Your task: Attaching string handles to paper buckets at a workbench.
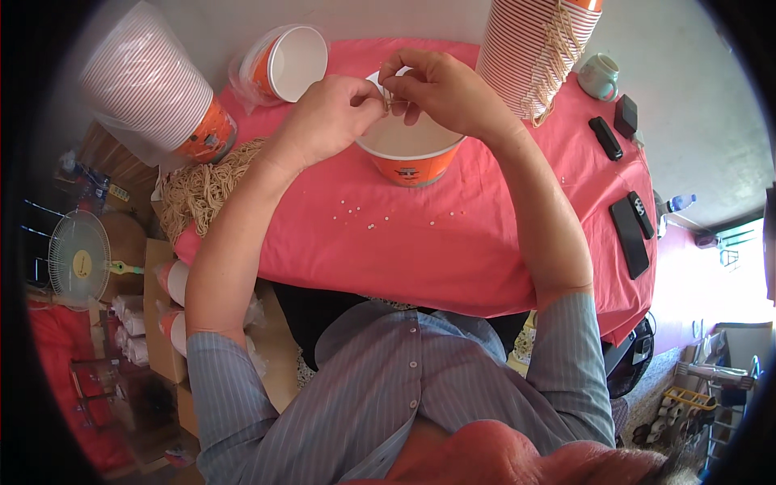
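A round paper bucket (411,167), white inside with an orange printed wall, stands upright on the pink cloth. Over its far rim my left hand (335,117) and my right hand (440,87) meet, fingers pinched close together. Between them runs a thin beige cord (396,103), gripped by the fingertips of both. How the cord joins the bucket is hidden behind the fingers. A heap of the same beige cord (206,184) lies left of my left forearm. More loops of cord (558,61) hang down a tall stack of nested buckets (517,56) at the back right.
Plastic-wrapped nested buckets (149,77) lean at the far left, beside a bucket on its side (299,63). Small white bits (372,218) dot the pink tablecloth (388,259). Rightward are a mug (598,77), a black case (606,139) and a phone (629,238).
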Available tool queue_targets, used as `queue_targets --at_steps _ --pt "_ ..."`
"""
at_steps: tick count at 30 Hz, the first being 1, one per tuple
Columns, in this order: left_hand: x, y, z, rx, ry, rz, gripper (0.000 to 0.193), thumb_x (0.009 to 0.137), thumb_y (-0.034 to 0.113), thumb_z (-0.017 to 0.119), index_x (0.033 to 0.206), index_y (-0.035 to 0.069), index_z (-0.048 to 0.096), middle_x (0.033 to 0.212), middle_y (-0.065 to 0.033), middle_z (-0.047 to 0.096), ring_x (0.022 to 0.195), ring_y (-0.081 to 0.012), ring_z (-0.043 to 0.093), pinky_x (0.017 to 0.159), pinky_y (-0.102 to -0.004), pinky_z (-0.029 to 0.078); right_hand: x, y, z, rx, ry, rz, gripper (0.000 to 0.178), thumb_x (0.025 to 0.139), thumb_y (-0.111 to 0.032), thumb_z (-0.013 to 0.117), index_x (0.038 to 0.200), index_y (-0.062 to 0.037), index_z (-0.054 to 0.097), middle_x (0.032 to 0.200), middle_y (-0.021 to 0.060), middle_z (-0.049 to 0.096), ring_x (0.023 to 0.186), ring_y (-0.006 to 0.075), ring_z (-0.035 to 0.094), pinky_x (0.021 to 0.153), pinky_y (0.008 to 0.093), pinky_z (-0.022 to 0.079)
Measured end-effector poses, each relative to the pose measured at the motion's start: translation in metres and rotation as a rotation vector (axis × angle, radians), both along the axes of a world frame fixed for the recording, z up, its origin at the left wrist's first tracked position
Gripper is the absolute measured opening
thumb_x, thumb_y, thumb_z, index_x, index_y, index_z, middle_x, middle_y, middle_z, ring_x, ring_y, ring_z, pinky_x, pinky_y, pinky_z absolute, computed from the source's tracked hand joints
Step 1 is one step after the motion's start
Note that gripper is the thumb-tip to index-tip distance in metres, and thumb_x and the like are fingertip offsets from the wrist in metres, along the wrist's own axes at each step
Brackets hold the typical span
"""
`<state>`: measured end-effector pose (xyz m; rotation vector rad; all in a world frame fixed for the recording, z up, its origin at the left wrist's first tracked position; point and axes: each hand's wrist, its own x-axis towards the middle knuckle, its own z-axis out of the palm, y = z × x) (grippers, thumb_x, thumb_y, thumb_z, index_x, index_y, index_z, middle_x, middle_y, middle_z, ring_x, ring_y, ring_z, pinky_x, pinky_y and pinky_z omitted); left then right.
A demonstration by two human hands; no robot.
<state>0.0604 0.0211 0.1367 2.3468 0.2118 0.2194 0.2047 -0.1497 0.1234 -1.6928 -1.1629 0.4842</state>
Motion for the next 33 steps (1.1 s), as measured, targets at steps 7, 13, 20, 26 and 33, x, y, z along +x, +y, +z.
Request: queue_targets --at_steps 7,13,20,26,33 --pt "-0.001 -0.007 0.007 0.125 0.035 0.029 0.033 0.103 0.026 0.064 0.106 -0.003 0.080 0.080 -0.0182 0.074 0.072 -0.0251 0.070 0.073 -0.0420 0.055 0.000 -0.005 0.007 -0.030 0.055 0.067 0.019 0.106 -0.011 0.063 0.118 0.0011 0.072 0.096 0.0063 0.077 0.084 0.0114 0.071 0.081 0.0291 0.060" --pt "-0.001 -0.006 0.003 0.121 -0.001 0.003 0.026 0.105 0.021 0.065 0.100 -0.001 0.078 0.072 -0.0005 0.063 0.067 -0.0091 0.054 0.061 -0.0328 0.042 0.001 -0.006 0.007 -0.024 0.112 0.079 0.021 0.102 -0.011 0.066 0.118 0.0016 0.071 0.092 0.0045 0.075 0.084 0.0113 0.071 0.081 0.0298 0.059" --pt "0.001 -0.003 0.002 0.124 0.007 -0.015 0.027 0.105 0.020 0.064 0.104 -0.003 0.079 0.073 -0.0017 0.065 0.069 -0.0098 0.058 0.063 -0.0322 0.045 0.006 -0.001 -0.001 -0.015 0.071 0.092 0.020 0.098 -0.009 0.069 0.115 0.0006 0.070 0.088 0.0027 0.073 0.082 0.0096 0.067 0.078 0.0279 0.055" --pt "-0.006 0.005 0.006 0.079 -0.038 -0.115 0.025 0.106 0.015 0.065 0.114 -0.005 0.079 0.082 -0.0008 0.072 0.076 -0.0083 0.062 0.070 -0.0293 0.050 0.005 -0.003 0.001 0.015 0.029 0.049 0.025 0.095 -0.009 0.070 0.118 -0.0003 0.068 0.085 0.0016 0.071 0.082 0.0095 0.067 0.077 0.0283 0.054" --pt "0.006 0.014 0.005 0.018 -0.041 -0.090 0.029 0.103 0.022 0.070 0.115 -0.001 0.082 0.085 -0.0097 0.079 0.077 -0.0133 0.068 0.072 -0.0330 0.054 0.008 -0.001 -0.002 0.015 0.058 0.055 0.031 0.096 -0.011 0.070 0.123 0.0021 0.065 0.088 0.0048 0.073 0.085 0.0128 0.071 0.083 0.0305 0.059"
